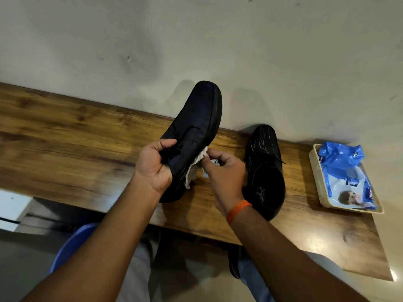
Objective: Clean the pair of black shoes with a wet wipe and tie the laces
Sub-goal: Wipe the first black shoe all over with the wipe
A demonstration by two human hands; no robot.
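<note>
**Black leather under the wipe, laces untied**

Black shoe (196, 131) held tilted off the wooden surface (65, 138), toe pointing away. Wiping step judged in hand: crumpled white wet wipe (196, 168) pressed against the shoe's side, just beside the sole edge. Left hand (156, 166) wrapped round the shoe near its opening, fingers (166, 143) curled over the top and clamped on it, loose laces (172, 152) bunched beneath them. Right hand (224, 171) pinching the wipe, fingertips (212, 153) drawn together on the cloth, touching the shoe through it. Second shoe (265, 168) standing on the surface just beyond the right hand's knuckles, streaked on the toe. Blue wipe packet (346, 171) lying in a cream tray (315, 171), well apart from both hands. Next move judged to call for steady strokes along the side, then turning the shoe; tying not yet begun.
</note>
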